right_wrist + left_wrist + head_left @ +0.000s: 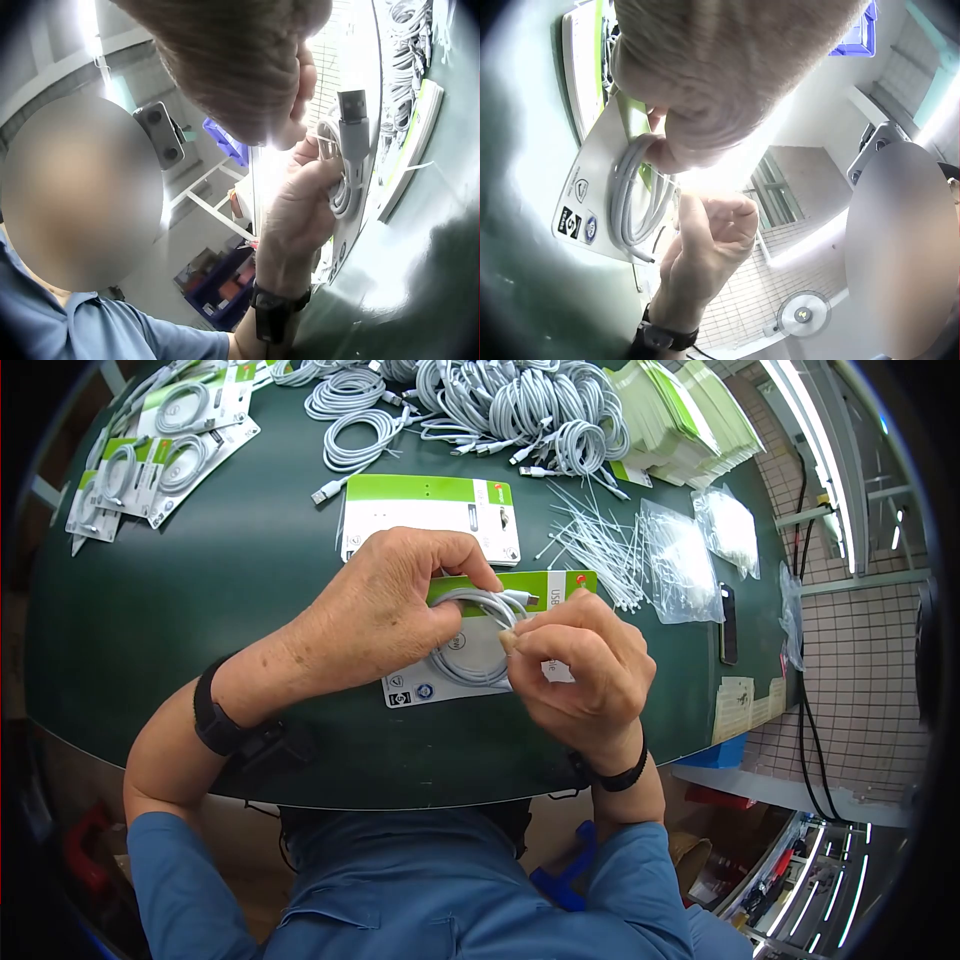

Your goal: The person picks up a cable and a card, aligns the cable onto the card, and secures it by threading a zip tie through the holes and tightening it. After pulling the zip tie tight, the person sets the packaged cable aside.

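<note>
A coiled grey-white USB cable [465,674] lies against a green and white packaging card [402,688] in front of the person. My left hand [385,600] grips the top of the coil between thumb and fingers, holding it to the card. With thumb and forefinger, my right hand [590,665] pinches a thin white cable tie [321,139] at the coil's right side. In the right wrist view the cable's USB plug [353,112] sticks up beside the loops. Parts of the coil are hidden behind the fingers.
A stack of cards [420,520] lies just beyond the hands. Behind it are heaped coiled cables [520,405]. Loose cable ties [605,550], plastic bags [682,565] and a phone [728,622] lie to the right, finished-looking carded cables [120,475] at far left.
</note>
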Demonstrator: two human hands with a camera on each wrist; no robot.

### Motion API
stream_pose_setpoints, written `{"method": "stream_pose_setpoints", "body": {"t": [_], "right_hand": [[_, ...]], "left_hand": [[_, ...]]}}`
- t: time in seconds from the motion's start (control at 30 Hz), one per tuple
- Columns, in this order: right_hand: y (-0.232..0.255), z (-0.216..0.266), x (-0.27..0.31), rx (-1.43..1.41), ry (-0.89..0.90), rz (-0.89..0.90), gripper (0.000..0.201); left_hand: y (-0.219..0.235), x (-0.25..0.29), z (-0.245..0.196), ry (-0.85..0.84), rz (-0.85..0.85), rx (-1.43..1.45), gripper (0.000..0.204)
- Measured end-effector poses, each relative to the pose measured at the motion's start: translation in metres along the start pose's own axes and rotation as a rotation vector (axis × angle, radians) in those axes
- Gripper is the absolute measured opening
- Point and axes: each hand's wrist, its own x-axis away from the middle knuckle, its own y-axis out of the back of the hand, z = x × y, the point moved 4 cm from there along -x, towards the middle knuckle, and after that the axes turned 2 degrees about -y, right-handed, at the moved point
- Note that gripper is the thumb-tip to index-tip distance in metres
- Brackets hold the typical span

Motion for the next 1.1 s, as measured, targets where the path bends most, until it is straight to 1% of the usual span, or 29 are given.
{"method": "stream_pose_setpoints", "body": {"t": [0.17, 0.27, 0.4, 0.57, 0.67, 0.8, 0.97, 1.1], "right_hand": [[0.0014, 0.0018, 0.0001, 0.046, -0.011, 0.057, 0.032], [0.0001, 0.0018, 0.0013, 0.028, -0.094, 0.099, 0.033], [0.0008, 0.0005, 0.0006, 0.012, -0.137, 0.094, 0.033], [-0.0014, -0.0013, 0.002, 0.032, -0.076, 0.076, 0.033], [-0.0038, -0.0014, 0.0021, 0.052, -0.011, 0.069, 0.033], [-0.0043, -0.0003, 0.002, 0.054, -0.048, 0.081, 0.033], [-0.0047, -0.0001, 0.002, 0.063, -0.031, 0.069, 0.033], [-0.005, -0.0014, 0.003, 0.057, -0.055, 0.072, 0.033]], "left_hand": [[-0.0011, 0.0004, 0.0021, 0.001, 0.0, -0.056, 0.032], [-0.0017, 0.0018, -0.0006, -0.063, -0.044, -0.078, 0.032], [-0.0024, 0.0023, -0.0021, -0.083, -0.051, -0.142, 0.032], [-0.0032, 0.0024, 0.0002, -0.082, -0.052, -0.134, 0.032], [-0.0025, 0.0011, 0.0065, 0.024, -0.009, -0.034, 0.032], [-0.0011, 0.0007, 0.0056, 0.037, 0.004, -0.02, 0.032], [-0.0018, 0.0013, 0.0039, 0.033, 0.002, -0.05, 0.032], [-0.0021, 0.0013, 0.0051, 0.054, 0.002, -0.046, 0.032]]}}
